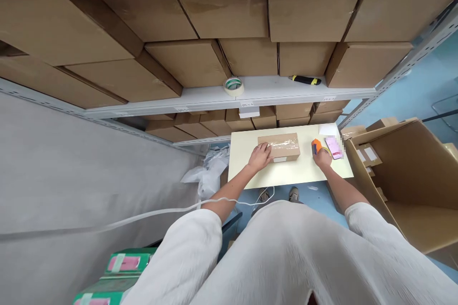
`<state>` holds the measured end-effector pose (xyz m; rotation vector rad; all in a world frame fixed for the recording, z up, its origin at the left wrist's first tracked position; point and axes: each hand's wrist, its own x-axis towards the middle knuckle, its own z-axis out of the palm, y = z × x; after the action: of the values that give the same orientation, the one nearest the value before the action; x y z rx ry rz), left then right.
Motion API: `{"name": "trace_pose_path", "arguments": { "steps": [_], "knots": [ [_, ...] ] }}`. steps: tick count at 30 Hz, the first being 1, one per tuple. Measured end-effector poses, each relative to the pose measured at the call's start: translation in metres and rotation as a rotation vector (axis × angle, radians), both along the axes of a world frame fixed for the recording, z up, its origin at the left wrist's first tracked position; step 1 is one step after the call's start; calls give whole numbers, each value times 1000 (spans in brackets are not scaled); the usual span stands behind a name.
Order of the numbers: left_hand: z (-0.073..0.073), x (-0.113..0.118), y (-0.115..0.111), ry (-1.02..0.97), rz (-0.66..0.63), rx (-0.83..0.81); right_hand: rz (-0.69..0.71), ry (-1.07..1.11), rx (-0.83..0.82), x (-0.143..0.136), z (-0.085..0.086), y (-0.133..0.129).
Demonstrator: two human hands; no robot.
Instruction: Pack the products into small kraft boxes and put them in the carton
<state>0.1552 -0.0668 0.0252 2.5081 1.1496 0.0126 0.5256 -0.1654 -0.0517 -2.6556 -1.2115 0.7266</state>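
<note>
A brown cardboard box (286, 145) with shiny clear tape along its top lies on the cream table (246, 176). My left hand (260, 156) rests on the box's left end, fingers spread over its top. Near the table's right side, my right hand (323, 157) is wrapped round an orange tape dispenser (316, 144), apart from the box. Just right of that hand lies a phone (334, 147) with a pink screen. A white label shows on the box's near side.
Shelves (200, 93) full of cartons rise beyond the table, with a tape roll (234, 86) and a black-yellow cutter (305, 80) on one ledge. A large open carton (422, 176) stands at the right. A white cable (150, 213) crosses at the left, near plastic bags (210, 171).
</note>
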Motion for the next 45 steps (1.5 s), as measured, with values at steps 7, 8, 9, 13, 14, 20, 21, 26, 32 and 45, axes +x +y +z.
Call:
{"name": "trace_pose_path", "arguments": {
  "steps": [7,8,9,13,14,20,21,26,32,45],
  "knots": [
    [-2,0,0,-11,9,-19,82,10,82,2,-10,-8],
    [-3,0,0,-17,11,-23,81,18,68,2,-9,-9],
    [-3,0,0,-21,14,-27,77,22,55,3,-7,-9],
    [-4,0,1,-26,17,-28,30,-10,108,3,12,-6],
    [-4,0,0,-27,17,-26,13,-11,130,3,19,-4],
    [-5,-1,0,-39,12,-7,-13,204,387,10,77,24],
    [-6,-1,1,-46,11,-4,10,280,433,9,88,32],
    [-8,-3,3,-81,17,-12,271,619,480,-14,127,72],
    [-12,-10,7,-126,-7,-14,467,768,357,-63,134,101],
    [-16,-14,7,-146,-28,24,662,231,176,-88,151,104]
  ]
}}
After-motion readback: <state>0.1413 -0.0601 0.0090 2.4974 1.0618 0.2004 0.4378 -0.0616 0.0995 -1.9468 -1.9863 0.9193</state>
